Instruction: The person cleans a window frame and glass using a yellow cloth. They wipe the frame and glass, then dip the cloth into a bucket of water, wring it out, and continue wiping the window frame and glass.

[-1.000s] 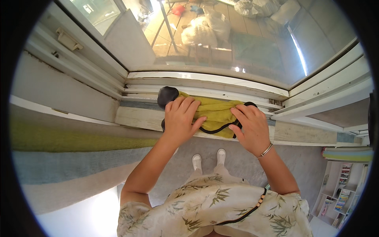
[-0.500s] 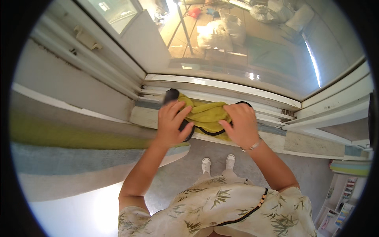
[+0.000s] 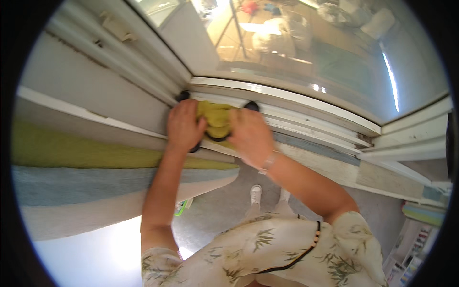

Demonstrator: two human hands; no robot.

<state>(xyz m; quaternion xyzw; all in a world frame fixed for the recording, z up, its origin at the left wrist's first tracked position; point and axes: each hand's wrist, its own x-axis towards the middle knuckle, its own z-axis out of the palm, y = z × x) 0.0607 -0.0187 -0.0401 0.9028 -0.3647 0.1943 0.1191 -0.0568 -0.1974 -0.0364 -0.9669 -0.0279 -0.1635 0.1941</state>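
Note:
A yellow-green cloth with black edging lies bunched on the window sill at the left end of the sliding tracks. My left hand presses on its left part, close to the corner of the frame, fingers curled over the fabric. On the cloth's right side my right hand grips it, the fingertips partly hidden and slightly blurred. Black edging sticks out beyond both hands.
White window tracks run right from the cloth, below a large glass pane. A striped green, blue and beige curtain hangs at the left. Shelves stand at the lower right.
Both hands have slid left along the sill with the cloth, into the corner of the frame. They have come closer together and the cloth is more bunched.

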